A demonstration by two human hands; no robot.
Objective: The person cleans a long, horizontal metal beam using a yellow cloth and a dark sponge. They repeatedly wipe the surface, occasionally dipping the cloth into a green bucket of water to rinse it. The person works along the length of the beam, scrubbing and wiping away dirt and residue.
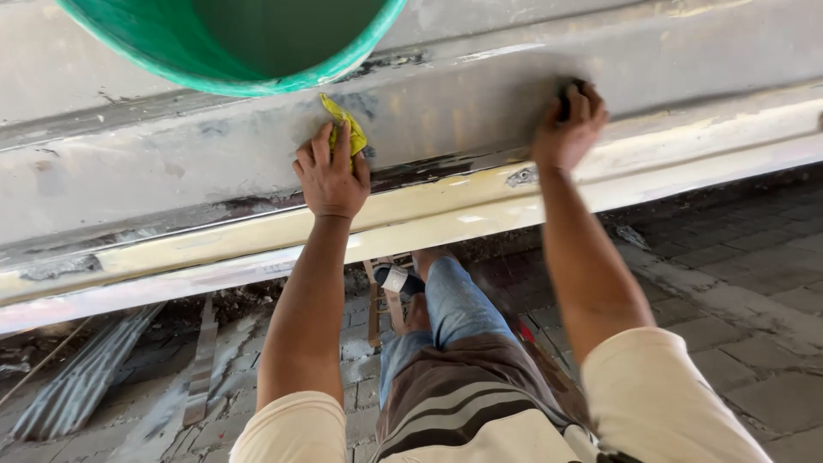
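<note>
- Nearest, at the bottom edge: cream sleeves, a striped shirt, blue jeans [459,304] bent at the knee over grey paving [754,291].
- Left on the ground: flat grey metal strips [81,381] lying lengthwise toward the far panel.
- Farther out, raised against the panel: left hand [330,176], fingers curled down onto a yellow cloth [345,124] and pressing it to the surface; cloth bunched, long axis running up and slightly left, free tip pointing toward the bucket.
- To the right, at about the same reach: right hand [567,129], closed around a small dark block [573,96], mostly hidden under the fingers; kind and direction impossible to tell.
- Behind both hands: a long grey-white panel [446,111], scuffed and patchy, running left to right with a cream lower band [257,240].
- Farthest, top left: green bucket [249,43], mouth facing the camera, inside plain green with no contents visible.
</note>
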